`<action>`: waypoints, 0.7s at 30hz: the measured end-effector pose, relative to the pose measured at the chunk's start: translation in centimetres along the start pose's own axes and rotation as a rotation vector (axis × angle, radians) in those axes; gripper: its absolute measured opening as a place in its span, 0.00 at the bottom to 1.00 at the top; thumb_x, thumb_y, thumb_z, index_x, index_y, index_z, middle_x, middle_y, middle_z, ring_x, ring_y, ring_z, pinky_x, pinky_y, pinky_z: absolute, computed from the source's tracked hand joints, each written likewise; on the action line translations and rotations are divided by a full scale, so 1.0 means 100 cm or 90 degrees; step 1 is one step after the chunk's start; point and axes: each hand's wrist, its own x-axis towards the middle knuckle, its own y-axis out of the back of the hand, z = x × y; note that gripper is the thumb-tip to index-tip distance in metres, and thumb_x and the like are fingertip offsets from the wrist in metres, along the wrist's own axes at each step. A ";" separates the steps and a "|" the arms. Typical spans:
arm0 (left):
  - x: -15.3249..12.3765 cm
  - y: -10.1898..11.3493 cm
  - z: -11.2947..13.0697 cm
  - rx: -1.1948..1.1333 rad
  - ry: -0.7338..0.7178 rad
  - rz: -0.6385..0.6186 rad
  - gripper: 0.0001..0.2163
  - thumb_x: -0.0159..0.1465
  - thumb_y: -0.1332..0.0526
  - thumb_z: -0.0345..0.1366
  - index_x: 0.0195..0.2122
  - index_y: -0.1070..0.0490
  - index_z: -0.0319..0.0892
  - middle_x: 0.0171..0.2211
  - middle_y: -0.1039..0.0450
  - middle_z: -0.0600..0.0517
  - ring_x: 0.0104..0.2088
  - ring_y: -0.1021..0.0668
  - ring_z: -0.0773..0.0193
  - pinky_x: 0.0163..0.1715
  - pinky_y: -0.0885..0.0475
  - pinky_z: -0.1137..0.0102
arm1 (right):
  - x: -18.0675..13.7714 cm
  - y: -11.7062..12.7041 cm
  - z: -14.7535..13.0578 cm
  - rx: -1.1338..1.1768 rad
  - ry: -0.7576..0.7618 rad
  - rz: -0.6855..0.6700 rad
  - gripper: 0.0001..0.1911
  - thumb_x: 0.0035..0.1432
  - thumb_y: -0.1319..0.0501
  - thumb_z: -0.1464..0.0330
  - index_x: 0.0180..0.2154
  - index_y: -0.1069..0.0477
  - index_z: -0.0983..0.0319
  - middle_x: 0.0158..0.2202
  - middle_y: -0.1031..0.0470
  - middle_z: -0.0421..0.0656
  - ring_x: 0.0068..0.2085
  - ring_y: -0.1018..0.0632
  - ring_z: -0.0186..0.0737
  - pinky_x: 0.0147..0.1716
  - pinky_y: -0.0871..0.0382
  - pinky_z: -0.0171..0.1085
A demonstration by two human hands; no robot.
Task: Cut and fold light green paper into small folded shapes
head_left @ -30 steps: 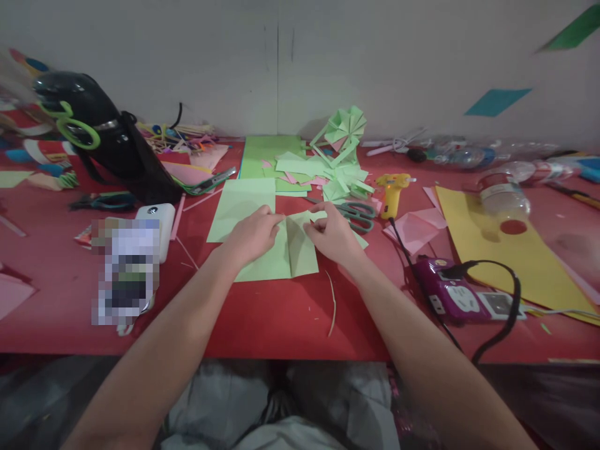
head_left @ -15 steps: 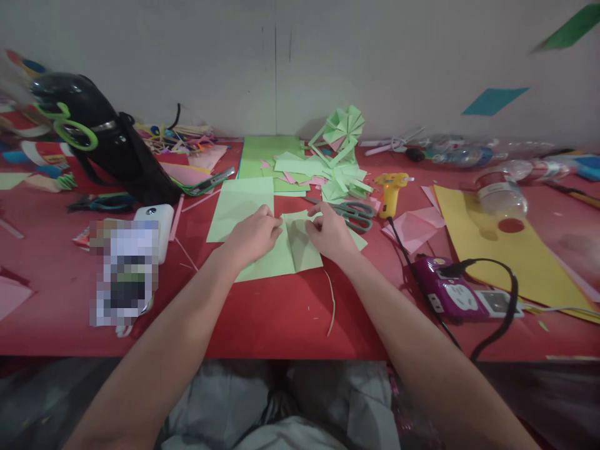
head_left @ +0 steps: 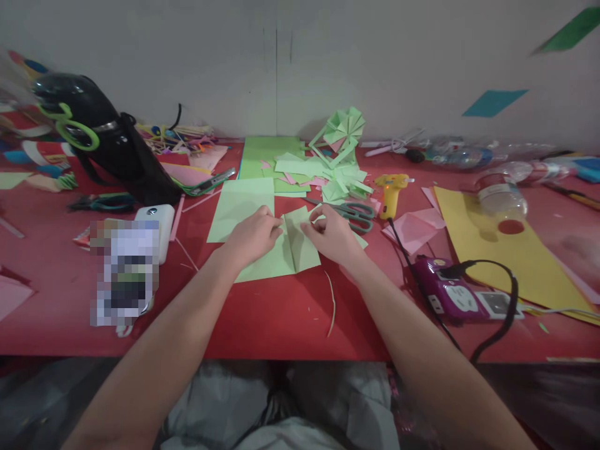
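A light green sheet of paper lies in front of me with an upright crease down it, its right part tilted up. My left hand is closed at the sheet's upper edge, fingertips pinching the paper by the crease. On the raised right part, my right hand holds the paper's edge between thumb and bent fingers. Another light green sheet lies flat behind my left hand. Just beyond my right hand are scissors with grey handles, partly covered by it.
Folded green paper pieces and scraps sit at the back. To the right are a yellow glue gun, a purple power strip with cables, yellow paper and plastic bottles. A black bottle and white power bank stand left.
My right hand has shifted slightly left, and the sheet's right part is tilted up a little more. My left hand stays nearly where it was.
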 end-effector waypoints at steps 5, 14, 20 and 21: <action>0.000 -0.001 0.000 -0.005 0.001 0.004 0.15 0.70 0.48 0.39 0.47 0.23 0.43 0.46 0.33 0.46 0.41 0.24 0.56 0.38 0.31 0.63 | -0.001 0.002 -0.001 0.022 -0.021 -0.034 0.08 0.53 0.42 0.70 0.34 0.42 0.57 0.19 0.34 0.33 0.21 0.36 0.34 0.26 0.43 0.36; 0.001 -0.001 -0.002 -0.014 -0.005 0.001 0.14 0.70 0.47 0.39 0.46 0.23 0.44 0.45 0.33 0.46 0.41 0.23 0.57 0.40 0.31 0.63 | -0.002 0.003 -0.001 0.012 -0.030 -0.046 0.08 0.53 0.40 0.69 0.32 0.41 0.56 0.18 0.36 0.32 0.22 0.36 0.35 0.25 0.45 0.36; 0.001 -0.002 -0.001 0.019 0.022 0.043 0.17 0.71 0.48 0.39 0.57 0.28 0.44 0.50 0.31 0.45 0.43 0.23 0.56 0.36 0.32 0.66 | -0.001 0.004 0.003 0.050 -0.040 -0.040 0.13 0.54 0.37 0.61 0.32 0.41 0.57 0.19 0.34 0.32 0.21 0.35 0.33 0.26 0.45 0.35; 0.001 -0.002 -0.001 0.028 0.030 0.052 0.18 0.71 0.48 0.39 0.59 0.30 0.45 0.50 0.31 0.45 0.44 0.23 0.56 0.35 0.32 0.66 | 0.000 0.004 0.005 0.060 -0.036 -0.040 0.12 0.54 0.37 0.62 0.32 0.41 0.57 0.20 0.33 0.33 0.22 0.35 0.33 0.26 0.44 0.35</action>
